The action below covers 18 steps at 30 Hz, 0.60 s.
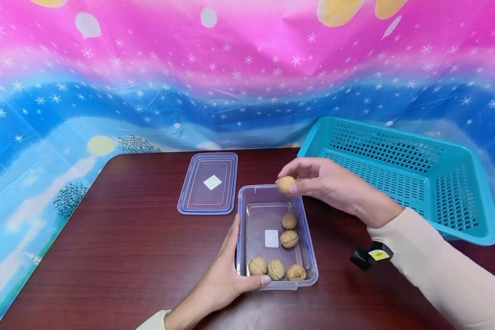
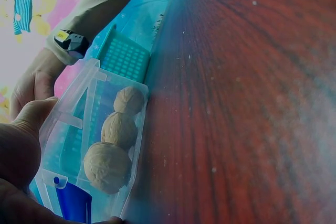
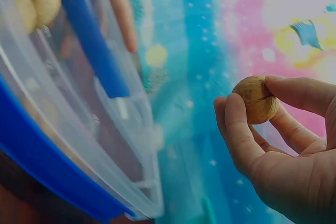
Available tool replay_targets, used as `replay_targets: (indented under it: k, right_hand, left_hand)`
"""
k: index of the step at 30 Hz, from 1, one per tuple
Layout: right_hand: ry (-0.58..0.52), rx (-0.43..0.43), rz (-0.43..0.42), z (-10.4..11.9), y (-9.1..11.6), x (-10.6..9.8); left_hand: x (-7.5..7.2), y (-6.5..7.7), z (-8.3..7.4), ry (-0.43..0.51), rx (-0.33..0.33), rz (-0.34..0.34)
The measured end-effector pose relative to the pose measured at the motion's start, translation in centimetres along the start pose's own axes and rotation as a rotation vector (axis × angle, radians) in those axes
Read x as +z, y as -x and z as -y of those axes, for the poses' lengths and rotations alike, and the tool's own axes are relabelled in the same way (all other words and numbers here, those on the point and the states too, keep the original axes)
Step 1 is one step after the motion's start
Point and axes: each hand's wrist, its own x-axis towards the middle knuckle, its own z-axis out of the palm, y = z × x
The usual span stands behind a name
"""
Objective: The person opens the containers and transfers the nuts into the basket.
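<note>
Between thumb and fingertips, my right hand (image 1: 334,185) pinches a walnut (image 1: 286,184) above the far right corner of a clear plastic container (image 1: 242,229). The right wrist view shows that same walnut (image 3: 255,99) clear of the container's wall. My left hand (image 1: 222,279) grips the container's near left corner, thumb over the near rim and fingers along the left wall. Inside, three walnuts (image 1: 276,269) line the near end, and two more walnuts (image 1: 289,239) lie along the right side. A white square label (image 1: 271,238) shows on the container's floor.
A clear lid (image 1: 208,197) with a blue seal lies flat on the dark wooden table (image 1: 119,256), left of and beyond the container. At the right stands a large teal perforated basket (image 1: 470,183). A patterned cloth (image 1: 231,91) hangs behind the table.
</note>
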Motion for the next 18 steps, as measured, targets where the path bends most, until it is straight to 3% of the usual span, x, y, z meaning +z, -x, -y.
replay_targets:
  k: [7,18]
  right_hand:
    - [-0.073,-0.035,0.003,1.4,0.4,-3.2]
    - [-0.229,-0.093,0.067,1.0,-0.1,-8.6]
  left_hand:
    - [0.0,0.0,0.0,0.000,-0.036,0.000]
    - [-0.1,0.0,-0.1,0.012,-0.045,0.003]
